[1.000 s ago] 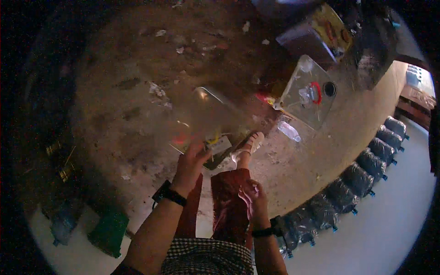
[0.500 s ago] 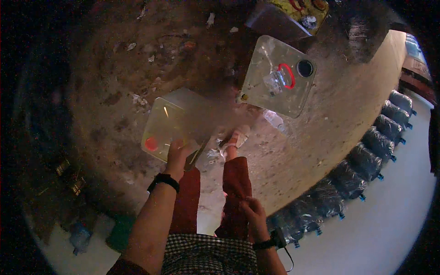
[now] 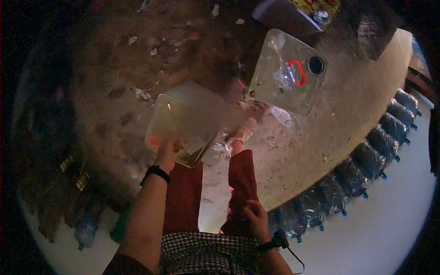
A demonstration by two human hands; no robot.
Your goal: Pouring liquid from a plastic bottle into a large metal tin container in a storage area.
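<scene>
My left hand (image 3: 167,150), with a black band at the wrist, reaches over a pale square can (image 3: 160,114). It lies across the can's near part, beside a red cap (image 3: 155,140). Its fingers look curled, but the dim light and blur hide what is in them. Against my right thigh, my right hand (image 3: 256,217) is closed with its fingertips at the dark red trouser leg (image 3: 243,183). A black device with a cable (image 3: 280,238) is strapped at that wrist.
To the right stands a second square can (image 3: 270,55) with a red handle (image 3: 300,72) and a dark round opening (image 3: 316,65). A clear plastic bottle (image 3: 280,115) lies near my foot (image 3: 243,133). Several plastic-wrapped bottles (image 3: 366,158) line the right wall. Scraps litter the dirty floor.
My left hand has shifted slightly left and toward the red cap, partly covering it. My right hand stays by the thigh. The surroundings have shifted slightly in view.
</scene>
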